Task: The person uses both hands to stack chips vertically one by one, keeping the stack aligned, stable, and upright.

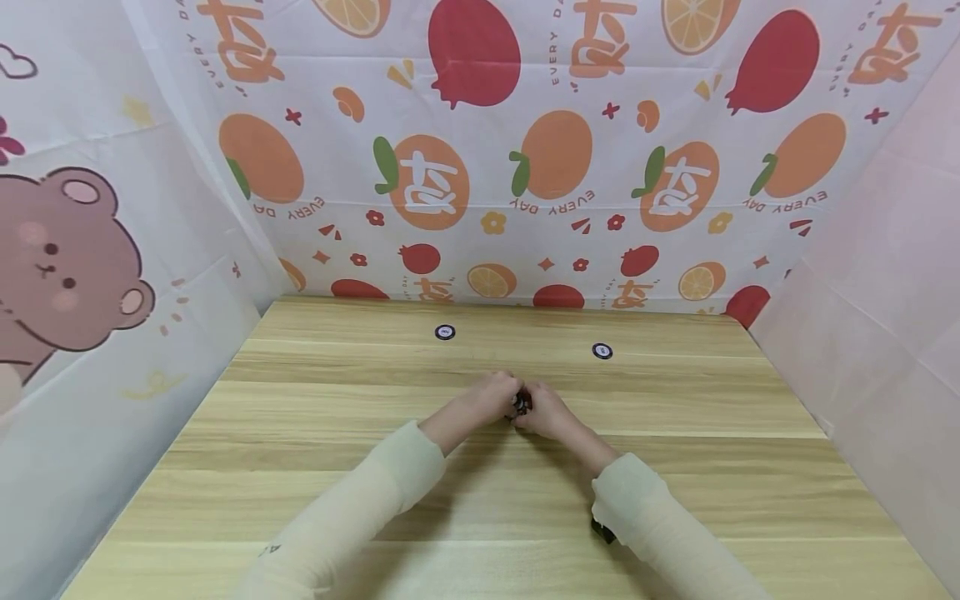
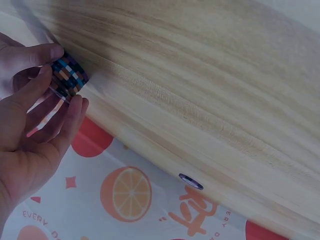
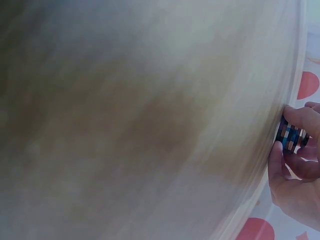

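Note:
A short stack of poker chips, dark with blue, white and tan edge marks, is held between both hands over the middle of the table. My left hand grips it from the left; in the left wrist view the thumb and fingers bend about the chips. From the other side my right hand pinches the stack between thumb and fingertips, seen at the right edge of the right wrist view around the chips. A chip or two at the stack's end stands slightly apart there. Fingers hide part of the stack.
Two single poker chips lie flat near the back edge, a left chip and a right chip. A dark object, partly hidden, sits beside the right sleeve. Printed cloth hangs behind the wooden table.

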Motion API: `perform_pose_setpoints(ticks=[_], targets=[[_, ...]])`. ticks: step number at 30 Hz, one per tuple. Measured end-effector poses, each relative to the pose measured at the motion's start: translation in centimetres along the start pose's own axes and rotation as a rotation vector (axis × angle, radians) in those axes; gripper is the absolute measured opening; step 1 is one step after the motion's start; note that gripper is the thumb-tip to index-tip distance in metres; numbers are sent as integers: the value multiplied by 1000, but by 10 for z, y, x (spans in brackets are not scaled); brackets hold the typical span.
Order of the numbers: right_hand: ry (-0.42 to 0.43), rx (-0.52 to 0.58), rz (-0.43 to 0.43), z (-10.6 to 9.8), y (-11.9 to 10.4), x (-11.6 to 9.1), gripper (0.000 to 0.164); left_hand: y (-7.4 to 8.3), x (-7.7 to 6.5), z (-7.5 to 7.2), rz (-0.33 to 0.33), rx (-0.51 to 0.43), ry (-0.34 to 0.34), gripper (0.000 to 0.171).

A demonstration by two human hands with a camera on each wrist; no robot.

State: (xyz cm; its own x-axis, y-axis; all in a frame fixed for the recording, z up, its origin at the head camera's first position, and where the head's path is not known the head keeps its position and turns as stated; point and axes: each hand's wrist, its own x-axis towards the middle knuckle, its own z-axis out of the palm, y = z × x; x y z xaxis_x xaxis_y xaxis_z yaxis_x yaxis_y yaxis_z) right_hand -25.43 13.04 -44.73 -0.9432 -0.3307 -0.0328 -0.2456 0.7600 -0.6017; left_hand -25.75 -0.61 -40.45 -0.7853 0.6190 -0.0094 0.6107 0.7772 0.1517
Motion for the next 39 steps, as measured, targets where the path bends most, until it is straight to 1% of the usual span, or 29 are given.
perform_pose_setpoints(ticks=[9,18,22,27,30,34,39], targets=[[-1,15,-15,0,2,-1,43,2,-1,-1,3,-22,1,26],[-25,66,-5,-2,4,-1,45,3,-1,0,-2,11,3,26],[-23,84,-27,-4,4,-2,43,4,0,0,8,36,4,27],[-51,182,-39,-5,6,0,31,4,0,3,23,36,27,28],[-80,251,-21,-6,6,0,28,4,0,5,30,32,36,28],[-86,253,5,-6,5,-1,32,3,-1,9,37,20,62,25],[-54,201,0,-4,3,-2,39,-1,-3,14,40,-21,104,27]])
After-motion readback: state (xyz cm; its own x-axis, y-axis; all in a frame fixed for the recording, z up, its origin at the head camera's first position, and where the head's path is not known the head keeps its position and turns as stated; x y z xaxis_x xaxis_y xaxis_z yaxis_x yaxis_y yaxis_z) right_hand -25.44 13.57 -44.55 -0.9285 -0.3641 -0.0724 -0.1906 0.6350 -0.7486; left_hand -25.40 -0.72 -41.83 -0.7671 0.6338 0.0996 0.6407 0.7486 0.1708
